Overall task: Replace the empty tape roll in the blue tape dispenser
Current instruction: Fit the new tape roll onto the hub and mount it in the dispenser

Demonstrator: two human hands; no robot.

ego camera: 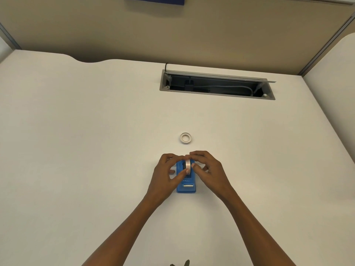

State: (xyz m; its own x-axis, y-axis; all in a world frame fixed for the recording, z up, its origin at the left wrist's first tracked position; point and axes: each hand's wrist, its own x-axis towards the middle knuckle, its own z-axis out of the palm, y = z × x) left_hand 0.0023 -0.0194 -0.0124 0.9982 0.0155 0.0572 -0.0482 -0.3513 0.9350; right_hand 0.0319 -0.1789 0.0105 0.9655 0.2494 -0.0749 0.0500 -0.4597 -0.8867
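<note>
On desk (76,150): two rolls, one dispenser (186,186).

white desk (76,131), open cable tray (217,85), beige partition wall (96,25).

Blue dispenser (186,186), white tape rolls, off-white desk (76,131).

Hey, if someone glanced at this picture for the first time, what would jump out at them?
First, the blue tape dispenser low in the middle of the pale desk, with the left hand and right hand pinching a tape roll upright in it. Just beyond lies a small white ring, and farther back an open cable hatch.
</note>
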